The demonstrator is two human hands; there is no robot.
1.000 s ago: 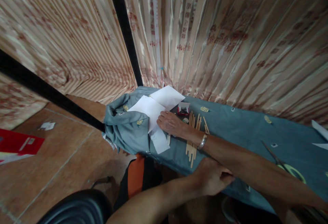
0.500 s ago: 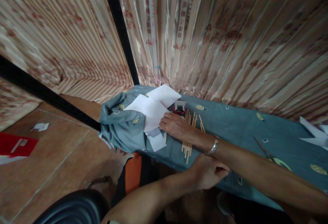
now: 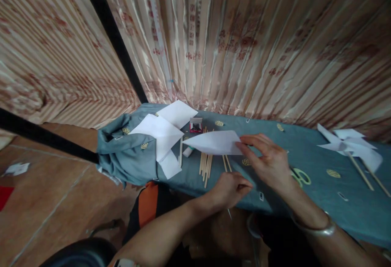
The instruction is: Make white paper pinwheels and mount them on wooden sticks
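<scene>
My right hand (image 3: 269,159) pinches the right end of a white sheet of paper (image 3: 215,142) between thumb and fingers, holding it above the table. My left hand (image 3: 229,189) is closed near the front edge, below and left of the right one; what its fingers hold, if anything, is hidden. A thin pale sliver (image 3: 229,214) shows just beneath that hand, and I cannot make out what it is. Several wooden sticks (image 3: 206,167) lie partly under the lifted sheet. More white paper sheets (image 3: 169,130) overlap on the left of the table.
A small open red box (image 3: 196,126) with dark contents stands behind the sticks. Beside them lies a small white cylinder (image 3: 187,151). Green-handled scissors (image 3: 301,176) are partly behind my right wrist. White paper pinwheels (image 3: 351,142) on sticks lie at the right. A black pole (image 3: 113,34) rises at the left.
My right hand has moved from the paper pile to the right, with a sheet now in its fingers. My left hand stays closed. The view has turned right, bringing the pinwheels fully in.
</scene>
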